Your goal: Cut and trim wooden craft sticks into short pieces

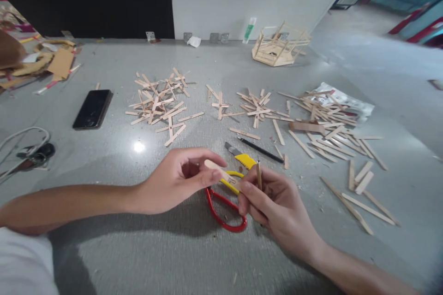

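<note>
My left hand (180, 179) pinches one end of a flat wooden craft stick (221, 174) between thumb and fingers. My right hand (273, 205) grips the stick's other end with its thumb and also holds a thin pencil-like stick (259, 174) upright between its fingers. Both hands hover just above the grey table (138, 249). Under them lie red-handled scissors (224, 212) and a yellow utility knife (242, 159).
Piles of craft sticks lie at centre left (159, 101), centre (256, 106) and right (328, 120), with a plastic bag (349, 101). A black pencil (261, 150), a black phone (92, 108), a stick-built frame (278, 46), a glue tube (249, 29) and cardboard scraps (51, 62) are around.
</note>
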Available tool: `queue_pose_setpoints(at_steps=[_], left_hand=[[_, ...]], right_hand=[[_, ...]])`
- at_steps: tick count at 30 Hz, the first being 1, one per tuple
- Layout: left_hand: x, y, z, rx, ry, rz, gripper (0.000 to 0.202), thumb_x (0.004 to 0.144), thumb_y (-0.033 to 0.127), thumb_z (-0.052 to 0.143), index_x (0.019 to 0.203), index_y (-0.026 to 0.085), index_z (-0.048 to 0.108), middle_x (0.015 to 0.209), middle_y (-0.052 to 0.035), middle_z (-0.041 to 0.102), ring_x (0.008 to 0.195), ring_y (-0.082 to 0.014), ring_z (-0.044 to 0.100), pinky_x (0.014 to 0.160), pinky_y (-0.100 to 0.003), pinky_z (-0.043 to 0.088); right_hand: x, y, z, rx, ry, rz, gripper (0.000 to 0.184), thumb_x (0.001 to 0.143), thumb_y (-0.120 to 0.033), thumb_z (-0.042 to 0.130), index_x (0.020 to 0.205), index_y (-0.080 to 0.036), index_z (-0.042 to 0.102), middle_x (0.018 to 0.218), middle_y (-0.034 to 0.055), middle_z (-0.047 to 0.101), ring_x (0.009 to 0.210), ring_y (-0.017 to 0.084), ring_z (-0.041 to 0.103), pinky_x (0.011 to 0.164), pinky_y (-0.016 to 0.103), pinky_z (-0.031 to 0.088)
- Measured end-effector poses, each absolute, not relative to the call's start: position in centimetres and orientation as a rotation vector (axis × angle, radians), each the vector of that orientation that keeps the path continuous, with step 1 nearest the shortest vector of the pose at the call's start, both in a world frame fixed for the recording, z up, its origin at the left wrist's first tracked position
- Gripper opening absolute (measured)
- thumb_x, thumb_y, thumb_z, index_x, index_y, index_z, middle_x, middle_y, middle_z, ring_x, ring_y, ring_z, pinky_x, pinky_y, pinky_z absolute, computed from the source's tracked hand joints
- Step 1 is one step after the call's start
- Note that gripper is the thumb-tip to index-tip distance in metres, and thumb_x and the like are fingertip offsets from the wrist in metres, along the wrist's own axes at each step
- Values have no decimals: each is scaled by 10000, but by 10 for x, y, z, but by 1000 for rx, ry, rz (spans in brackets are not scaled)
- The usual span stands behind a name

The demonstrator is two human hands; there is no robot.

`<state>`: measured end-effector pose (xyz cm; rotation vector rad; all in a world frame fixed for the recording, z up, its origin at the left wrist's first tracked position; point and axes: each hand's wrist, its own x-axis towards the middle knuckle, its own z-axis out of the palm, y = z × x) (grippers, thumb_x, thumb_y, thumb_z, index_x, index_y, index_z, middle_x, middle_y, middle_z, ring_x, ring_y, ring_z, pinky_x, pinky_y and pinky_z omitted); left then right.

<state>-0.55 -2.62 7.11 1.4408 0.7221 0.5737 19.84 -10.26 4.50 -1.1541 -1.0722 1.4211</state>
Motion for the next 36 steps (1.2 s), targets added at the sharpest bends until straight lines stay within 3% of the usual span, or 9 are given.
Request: queue_pose_setpoints(at_steps=[5,9,12,16,19,21,28,33,36], left_hand=[[-7,-15,70,1505,809,562,274,994,367,657,832,151,701,608,29,613,427,-60,494,406,-167,360],[-8,4,63,1738,947,577,281,986,280,607,742,153,665,605,12,658,425,-70,553,435,-164,388],[-7,13,57,1887,987,548,264,969,238,597,728,154,664,544,19,637,397,-69,511,449,-172,385],[-5,10,52,1863,903,517,218,975,237,602,797,154,695,581,20,650,432,-76,541,482,-180,421],[-3,2,47,1682,870,562,225,960,361,702,1018,145,730,715,-5,702,521,-98,601,497,-191,463],[-1,-3,41,1550,874,561,445,905,446,788,1210,132,711,797,-30,728,576,-115,624,480,-193,468],[7,-17,29,1437,737,566,362,967,471,688,841,135,736,710,-10,627,579,-98,592,428,-162,436],[8,-22,23,1334,799,596,346,1058,537,538,966,204,505,788,15,648,495,-101,641,356,-161,411],[5,-27,20,1369,788,601,312,1107,523,435,991,234,421,690,82,558,411,-72,542,358,-157,389]], right_hand=[[202,-97,37,-1288,-1282,1226,260,972,-438,693,829,-223,654,635,28,744,453,130,579,427,234,429],[209,-90,23,-1511,-1604,702,200,1017,-327,575,1044,-205,732,827,75,797,679,209,733,594,305,545],[210,-84,16,-1532,-1766,486,212,1010,-263,552,1068,-193,744,889,87,804,699,207,713,651,324,546],[205,-75,14,-1565,-1747,745,175,956,-290,657,816,-200,711,613,-17,642,521,138,548,509,268,429],[200,-73,15,-1501,-1552,948,243,930,-346,684,734,-202,667,612,-19,622,548,138,569,496,255,431],[197,-73,16,-1439,-1387,1095,270,911,-434,716,781,-200,683,663,4,675,566,150,613,493,258,472],[189,-78,15,-1396,-1274,1196,368,879,-502,751,708,-219,588,629,-10,621,546,136,564,491,261,477],[199,-76,15,-1475,-1495,913,323,1022,-403,565,763,-217,613,603,-26,554,524,134,517,497,264,410],[211,-75,10,-1482,-1674,636,284,1066,-318,472,884,-214,663,590,-30,556,504,142,515,532,280,422]])
